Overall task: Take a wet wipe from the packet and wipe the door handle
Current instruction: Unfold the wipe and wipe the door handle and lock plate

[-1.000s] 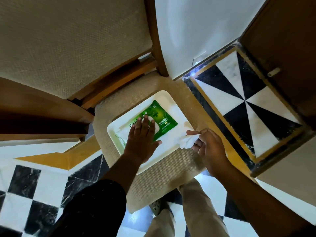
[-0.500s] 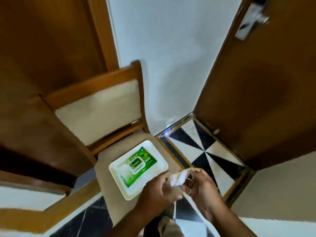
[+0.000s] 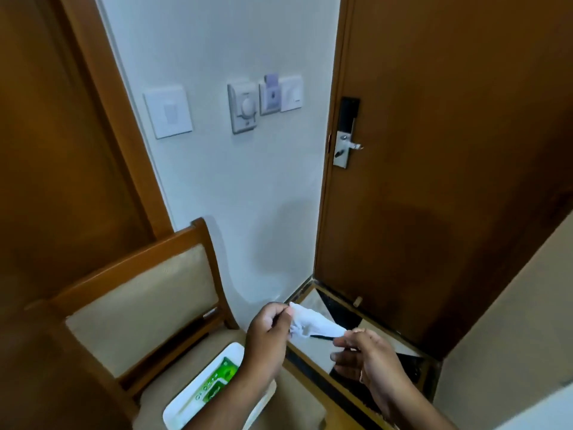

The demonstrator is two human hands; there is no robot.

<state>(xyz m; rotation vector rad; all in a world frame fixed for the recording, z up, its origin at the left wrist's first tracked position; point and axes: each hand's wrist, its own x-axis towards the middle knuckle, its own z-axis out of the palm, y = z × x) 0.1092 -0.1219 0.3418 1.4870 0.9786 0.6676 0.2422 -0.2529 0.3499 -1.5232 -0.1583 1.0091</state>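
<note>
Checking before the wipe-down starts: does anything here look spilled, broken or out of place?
Nothing stands out. The white wet wipe is held between the left hand and right hand; the green wipe packet lies on its white tray.

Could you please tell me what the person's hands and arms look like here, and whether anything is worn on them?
Both the left hand and the right hand are bare, with no gloves. The forearms are uncovered as far as the picture's lower edge, so no sleeve shows. No watch or bracelet is visible; the blur leaves a ring uncertain.
</note>
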